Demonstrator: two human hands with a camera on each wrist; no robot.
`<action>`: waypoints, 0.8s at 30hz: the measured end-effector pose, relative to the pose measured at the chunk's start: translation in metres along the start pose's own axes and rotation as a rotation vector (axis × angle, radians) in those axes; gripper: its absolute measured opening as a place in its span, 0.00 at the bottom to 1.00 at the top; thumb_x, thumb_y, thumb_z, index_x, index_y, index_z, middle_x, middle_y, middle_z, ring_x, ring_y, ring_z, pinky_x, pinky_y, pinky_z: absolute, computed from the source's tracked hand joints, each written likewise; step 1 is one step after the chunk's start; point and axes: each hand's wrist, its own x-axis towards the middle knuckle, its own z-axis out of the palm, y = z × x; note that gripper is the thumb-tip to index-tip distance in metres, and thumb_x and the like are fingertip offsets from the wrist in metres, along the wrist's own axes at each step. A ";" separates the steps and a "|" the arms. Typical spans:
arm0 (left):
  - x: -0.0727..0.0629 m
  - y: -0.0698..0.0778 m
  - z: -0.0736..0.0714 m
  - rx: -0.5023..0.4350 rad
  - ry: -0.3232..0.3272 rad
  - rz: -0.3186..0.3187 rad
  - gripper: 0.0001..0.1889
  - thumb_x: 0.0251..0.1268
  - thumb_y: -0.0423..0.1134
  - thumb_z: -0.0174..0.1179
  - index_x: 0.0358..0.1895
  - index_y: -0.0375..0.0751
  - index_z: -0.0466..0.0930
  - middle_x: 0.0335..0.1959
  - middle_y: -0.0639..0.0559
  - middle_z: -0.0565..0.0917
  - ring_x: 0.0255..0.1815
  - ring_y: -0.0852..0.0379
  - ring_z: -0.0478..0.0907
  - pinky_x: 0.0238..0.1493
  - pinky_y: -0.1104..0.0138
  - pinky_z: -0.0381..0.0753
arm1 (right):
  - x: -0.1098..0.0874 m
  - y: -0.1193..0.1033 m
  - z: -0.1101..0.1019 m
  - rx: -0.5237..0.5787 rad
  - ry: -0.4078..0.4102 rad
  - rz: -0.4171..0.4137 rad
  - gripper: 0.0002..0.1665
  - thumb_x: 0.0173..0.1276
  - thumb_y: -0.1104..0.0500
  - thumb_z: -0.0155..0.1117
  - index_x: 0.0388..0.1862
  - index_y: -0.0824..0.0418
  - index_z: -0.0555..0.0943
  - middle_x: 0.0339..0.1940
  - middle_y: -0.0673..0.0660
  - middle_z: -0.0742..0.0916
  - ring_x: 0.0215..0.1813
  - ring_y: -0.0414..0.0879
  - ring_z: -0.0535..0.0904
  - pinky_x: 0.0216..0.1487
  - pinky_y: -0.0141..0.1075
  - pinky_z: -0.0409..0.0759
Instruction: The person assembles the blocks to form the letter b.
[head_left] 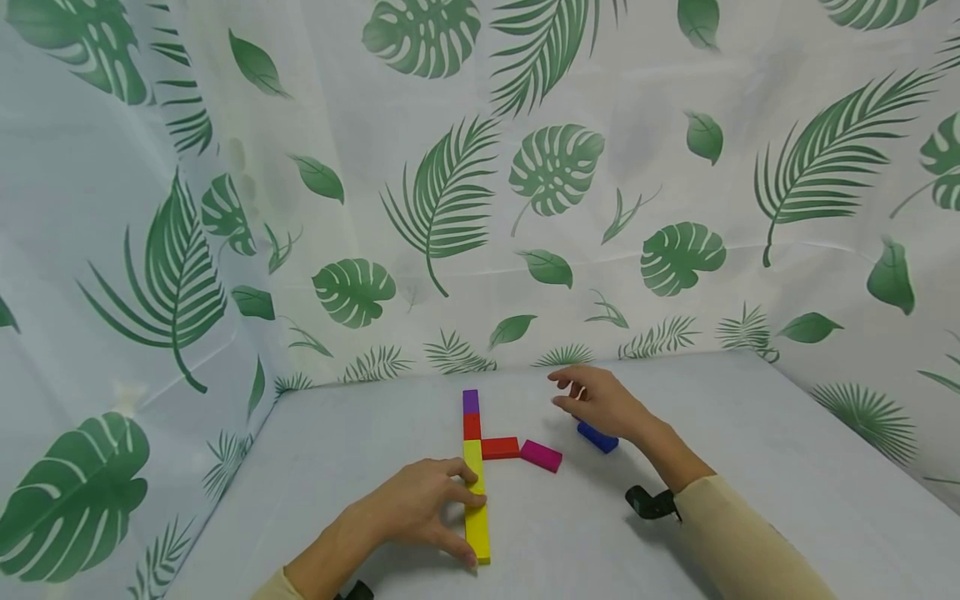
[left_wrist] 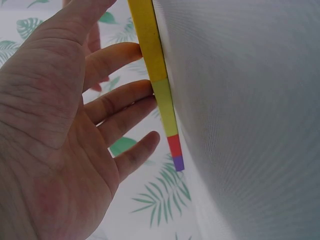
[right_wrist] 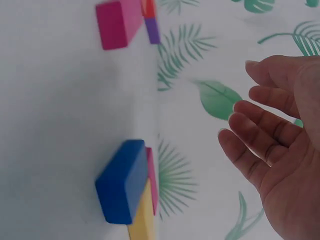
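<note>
A straight row of blocks lies on the table: long yellow blocks (head_left: 477,533) at the near end, then a short red block (head_left: 472,427) and a purple block (head_left: 470,402). My left hand (head_left: 420,504) rests its fingertips against the yellow part, the thumb at its near end. In the left wrist view the fingers reach out to the yellow block (left_wrist: 150,37) edge. A red block (head_left: 500,448) juts right from the row, with a magenta block (head_left: 542,456) angled beside its end. Over a blue block (head_left: 597,437) hovers my right hand (head_left: 603,404), fingers loosely bent, holding nothing.
Behind the blue block (right_wrist: 122,182) in the right wrist view are a yellow block (right_wrist: 143,215) and a pink block (right_wrist: 152,180), mostly covered in the head view. Leaf-printed cloth (head_left: 555,275) bounds the white table (head_left: 360,417) at back and sides. A black wrist camera (head_left: 649,502) hangs at the right wrist.
</note>
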 end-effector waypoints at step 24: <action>0.001 -0.004 0.003 -0.012 0.004 0.010 0.37 0.50 0.79 0.66 0.64 0.69 0.84 0.61 0.62 0.80 0.55 0.64 0.77 0.62 0.59 0.82 | -0.029 0.040 -0.027 0.051 -0.303 0.154 0.27 0.69 0.61 0.72 0.67 0.58 0.82 0.61 0.61 0.85 0.55 0.52 0.79 0.45 0.35 0.83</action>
